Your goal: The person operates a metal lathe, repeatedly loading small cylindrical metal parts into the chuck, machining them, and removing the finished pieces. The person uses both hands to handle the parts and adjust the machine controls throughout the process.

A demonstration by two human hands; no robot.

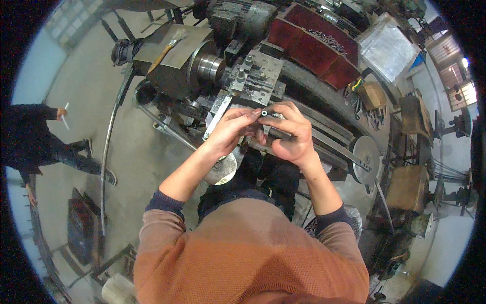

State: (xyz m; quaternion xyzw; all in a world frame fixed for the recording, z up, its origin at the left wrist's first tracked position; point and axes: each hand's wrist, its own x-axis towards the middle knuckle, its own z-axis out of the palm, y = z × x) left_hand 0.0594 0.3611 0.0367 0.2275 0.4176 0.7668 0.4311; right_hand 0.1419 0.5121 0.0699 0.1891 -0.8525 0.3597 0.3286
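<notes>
Probably light and stiff: a small ring

The small ring sits between the left hand and right hand, in front of the machine; both hands have fingertips closed on it. It looks like metal, so likely hard to damage, perhaps slick; its outer wall, clear of the hole, seems the best hold.

Brush lies on headstock, left of bin.
</notes>
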